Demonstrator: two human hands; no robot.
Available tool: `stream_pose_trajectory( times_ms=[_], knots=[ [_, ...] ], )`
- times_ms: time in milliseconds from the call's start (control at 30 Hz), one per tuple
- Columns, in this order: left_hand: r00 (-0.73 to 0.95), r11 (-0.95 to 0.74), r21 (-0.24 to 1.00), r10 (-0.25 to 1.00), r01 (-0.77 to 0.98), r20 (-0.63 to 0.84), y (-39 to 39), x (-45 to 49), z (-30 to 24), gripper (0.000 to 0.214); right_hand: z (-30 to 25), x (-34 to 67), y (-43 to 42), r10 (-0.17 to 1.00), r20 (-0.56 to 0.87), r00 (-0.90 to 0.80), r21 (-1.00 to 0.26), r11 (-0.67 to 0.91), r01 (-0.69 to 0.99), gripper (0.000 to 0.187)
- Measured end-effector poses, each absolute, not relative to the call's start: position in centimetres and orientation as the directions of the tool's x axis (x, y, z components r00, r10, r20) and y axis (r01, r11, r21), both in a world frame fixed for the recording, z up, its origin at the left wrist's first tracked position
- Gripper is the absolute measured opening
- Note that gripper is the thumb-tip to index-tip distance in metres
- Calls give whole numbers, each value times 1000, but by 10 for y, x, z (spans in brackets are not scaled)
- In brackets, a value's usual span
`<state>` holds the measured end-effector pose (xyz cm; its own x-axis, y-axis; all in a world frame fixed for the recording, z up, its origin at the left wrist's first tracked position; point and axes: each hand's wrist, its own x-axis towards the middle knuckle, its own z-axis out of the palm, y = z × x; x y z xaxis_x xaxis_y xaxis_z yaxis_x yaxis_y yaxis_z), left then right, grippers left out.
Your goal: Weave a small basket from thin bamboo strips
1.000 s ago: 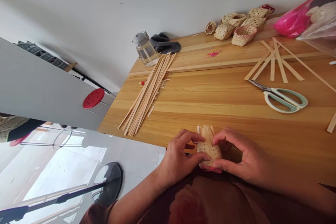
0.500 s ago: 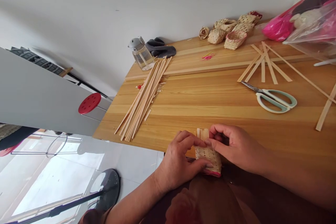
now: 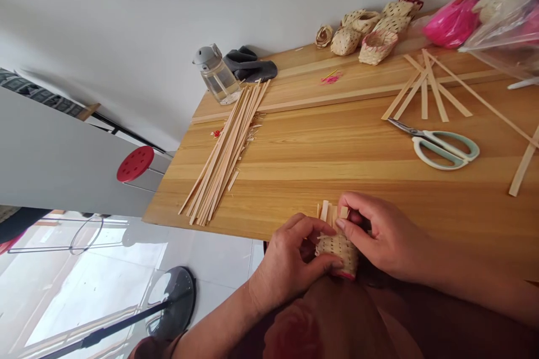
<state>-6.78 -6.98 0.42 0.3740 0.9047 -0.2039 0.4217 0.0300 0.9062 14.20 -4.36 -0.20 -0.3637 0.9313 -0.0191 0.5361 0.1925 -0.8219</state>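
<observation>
In the head view, both hands work at the near edge of the table (image 3: 337, 146), just above the person's lap. The left hand (image 3: 286, 263) is curled around a small half-woven basket (image 3: 337, 248), with the thumb along its lower side and the fingers bent over the top. The right hand (image 3: 387, 238) is nearly closed, pinching the loose strip ends (image 3: 326, 211) that stand up from the basket's rim between thumb and forefinger. The step in hand looks like working those ends into the weave. The next tuck probably calls for the left hand to hold the basket firm while the right bends one end at a time without splitting it. The basket hangs partly past the table edge, over the lap, so anything that slips would fall there or to the floor. There is plenty of open room. The bare wood ahead of the hands is wide, the strips (image 3: 223, 151) lie well off to the left and the scissors (image 3: 442, 146) lie well off to the right. More strips are crossed beyond the scissors, and the woven pieces (image 3: 370, 39), bottle (image 3: 214, 74) and pink bag (image 3: 452, 22) stand far back by the wall.
</observation>
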Motion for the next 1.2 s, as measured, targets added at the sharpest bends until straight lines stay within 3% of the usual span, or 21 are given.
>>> stream_pose_trajectory(
  times_ms=[133, 300, 500, 667, 800, 933, 1100, 1200],
  knots=[
    [395, 1, 931, 905, 365, -156, -70, -69, -3, 33, -5, 146, -46, 925, -52, -377, -884, 133, 449, 22],
    [329, 117, 985, 932, 124, -152, -65, -72, -9, 60, 2, 147, -43, 917, -54, -394, -929, 98, 357, 23],
    [407, 176, 983, 895, 49, -180, -48, -67, 6, 69, 8, 149, -36, 876, -40, -480, -918, 157, 364, 27],
    [410, 279, 949, 855, 149, -316, -35, -61, 9, 60, 8, 151, -37, 868, -46, -495, -867, 211, 451, 24],
    [399, 142, 941, 879, 307, -263, -29, -64, 11, 60, 10, 150, -38, 861, -74, -503, -869, 192, 456, 24],
    [435, 21, 876, 862, 481, -260, -20, -68, 21, 46, 11, 146, -38, 855, -28, -518, -866, 238, 440, 23],
    [574, -25, 898, 777, 439, -259, -10, -69, 30, 39, 7, 141, -41, 829, 176, -530, -787, 443, 430, 20],
    [579, -4, 915, 776, 402, -251, -9, -69, 27, 37, 7, 138, -43, 815, 215, -538, -757, 488, 436, 22]
  ],
)
